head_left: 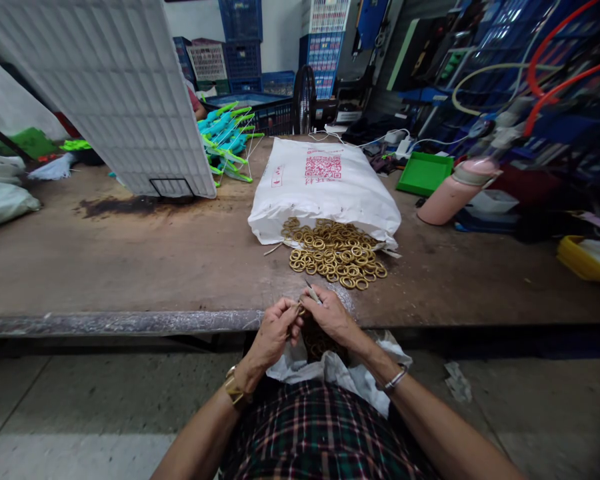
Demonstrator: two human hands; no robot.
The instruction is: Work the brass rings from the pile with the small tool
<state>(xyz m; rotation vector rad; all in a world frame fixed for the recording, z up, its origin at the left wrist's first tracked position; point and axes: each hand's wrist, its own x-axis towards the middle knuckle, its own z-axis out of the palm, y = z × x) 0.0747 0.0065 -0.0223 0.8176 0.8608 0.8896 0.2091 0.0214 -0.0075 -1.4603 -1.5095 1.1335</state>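
Both hands meet at the table edge: left hand [275, 331] pinches a ring [301, 311], right hand [333, 315] grips a blade [312, 292].

gold rings [336, 255], white sack [325, 190] with red print, green tray [424, 174], pink bottle [454, 193], brown table [130, 260]

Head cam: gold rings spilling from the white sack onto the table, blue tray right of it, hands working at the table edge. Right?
Not quite: in the head view the tray is green, not blue. The gold rings do spill from the white sack onto the table, and both hands work at its edge.
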